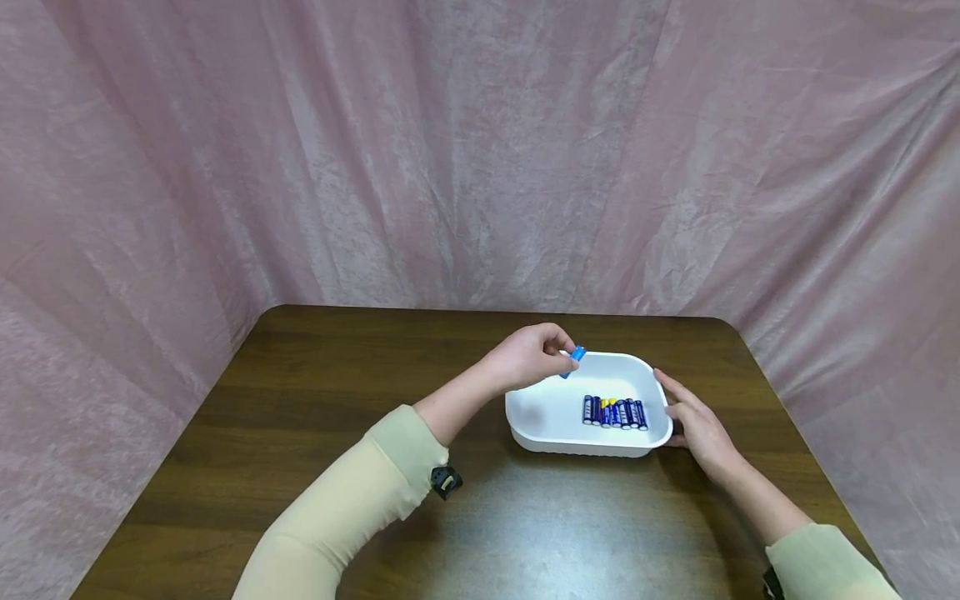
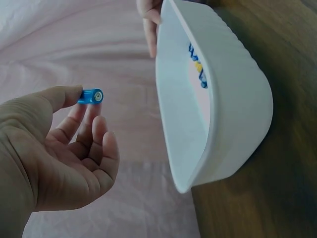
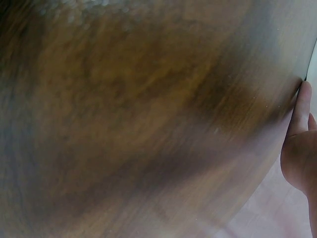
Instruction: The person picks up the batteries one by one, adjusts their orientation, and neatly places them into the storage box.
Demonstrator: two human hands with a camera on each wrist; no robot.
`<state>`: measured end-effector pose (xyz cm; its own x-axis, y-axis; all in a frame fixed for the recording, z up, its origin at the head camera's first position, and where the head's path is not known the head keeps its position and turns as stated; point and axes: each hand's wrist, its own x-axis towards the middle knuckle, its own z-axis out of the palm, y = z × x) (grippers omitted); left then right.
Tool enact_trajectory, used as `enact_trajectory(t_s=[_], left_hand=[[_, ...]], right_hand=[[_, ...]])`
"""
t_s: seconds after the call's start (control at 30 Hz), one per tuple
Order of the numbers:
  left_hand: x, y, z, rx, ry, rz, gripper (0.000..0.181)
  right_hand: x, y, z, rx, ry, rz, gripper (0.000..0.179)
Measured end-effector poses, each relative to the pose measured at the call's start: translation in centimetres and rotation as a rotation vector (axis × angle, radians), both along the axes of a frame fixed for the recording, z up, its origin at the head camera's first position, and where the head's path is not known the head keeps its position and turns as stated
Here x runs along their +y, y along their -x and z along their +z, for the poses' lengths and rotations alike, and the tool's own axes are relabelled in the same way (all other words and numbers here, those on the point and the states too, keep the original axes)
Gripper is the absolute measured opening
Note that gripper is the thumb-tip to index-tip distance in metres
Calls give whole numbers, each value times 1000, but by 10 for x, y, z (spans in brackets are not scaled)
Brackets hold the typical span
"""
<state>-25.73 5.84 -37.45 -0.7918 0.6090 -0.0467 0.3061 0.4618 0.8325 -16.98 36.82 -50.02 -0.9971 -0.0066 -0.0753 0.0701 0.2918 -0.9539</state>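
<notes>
My left hand point(image 1: 528, 358) pinches a light blue battery point(image 1: 576, 357) between thumb and fingertips, above the back left of a white plastic basin point(image 1: 540, 417). The left wrist view shows one end of the battery point(image 2: 91, 96) facing the camera, apart from the basin. Inside the basin, toward its right, several dark blue batteries point(image 1: 626, 414) lie side by side in a row; a couple have yellow ends. My right hand point(image 1: 701, 429) rests against the basin's right side with its fingers extended. In the right wrist view only part of that hand point(image 3: 299, 153) shows at the edge.
The basin stands on a dark brown wooden table point(image 1: 337, 375), right of its middle. Behind the table and at both sides hangs a pink curtain point(image 1: 450, 167). A small black device point(image 1: 446, 482) sits on the left sleeve.
</notes>
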Motion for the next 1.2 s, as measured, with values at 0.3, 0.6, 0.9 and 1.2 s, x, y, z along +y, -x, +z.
enact_trajectory(t_s=[0.3,0.6,0.9,1.2], left_hand=[[24,5,-13,14,214,74,18],[42,8,-40,102,455,83,16],[55,3,-46,185,588,74,11],[50,-6,-51,277,791,-143,19]], right_hand=[[-3,0,0,2,11,7,60],[-3,1,0,3,14,7,62],[-5,0,0,1,19,10,62],[-6,2,0,-4,28,10,62]])
